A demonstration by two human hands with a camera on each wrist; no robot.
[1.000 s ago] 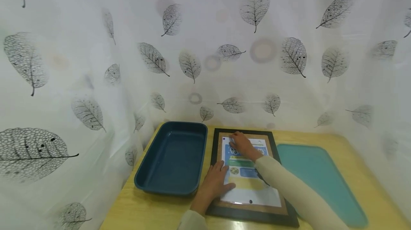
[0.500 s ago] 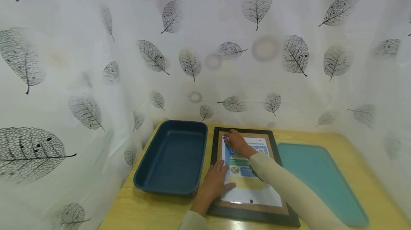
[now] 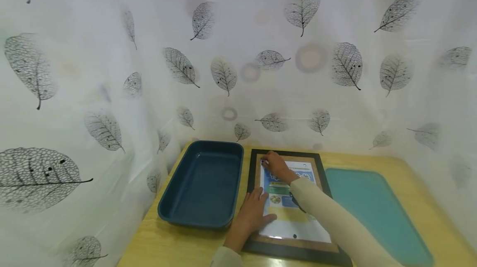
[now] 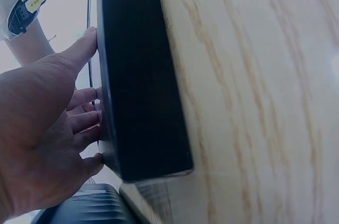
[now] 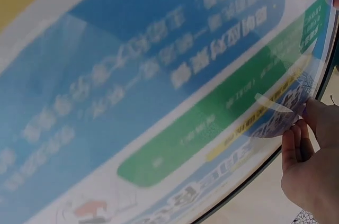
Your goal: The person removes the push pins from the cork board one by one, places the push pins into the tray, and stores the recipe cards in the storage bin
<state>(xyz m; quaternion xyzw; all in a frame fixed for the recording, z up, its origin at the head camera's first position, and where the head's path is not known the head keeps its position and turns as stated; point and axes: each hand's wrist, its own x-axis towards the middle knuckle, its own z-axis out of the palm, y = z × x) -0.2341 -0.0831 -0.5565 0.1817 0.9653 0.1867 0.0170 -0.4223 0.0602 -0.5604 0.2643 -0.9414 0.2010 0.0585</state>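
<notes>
A poster (image 3: 298, 227) under a clear sheet lies on a brown board in a black frame (image 3: 298, 252). At its upper left corner the thumb and fingers of my right hand (image 3: 277, 165) pinch a small purple pin, mostly hidden by the fingertips. In the right wrist view the right hand (image 5: 315, 147) is beside a bent, see-through film (image 5: 273, 123) over the print. My left hand (image 3: 251, 213) rests on the frame's left side with fingers spread, thumb on the poster. The left wrist view shows the left hand (image 4: 50, 107) against the black frame edge (image 4: 140, 75).
Left of the frame stands a deep dark blue tray (image 3: 199, 217). A flat teal tray (image 3: 376, 205) lies to the right, partly behind the right sleeve (image 3: 335, 217). All are on a wooden table (image 3: 149, 246), with a leaf-patterned curtain (image 3: 238, 93) behind and beside it.
My right hand has moved left along the poster's top, onto the purple pin at the upper left corner, which it now covers. The left hand stays on the frame.
</notes>
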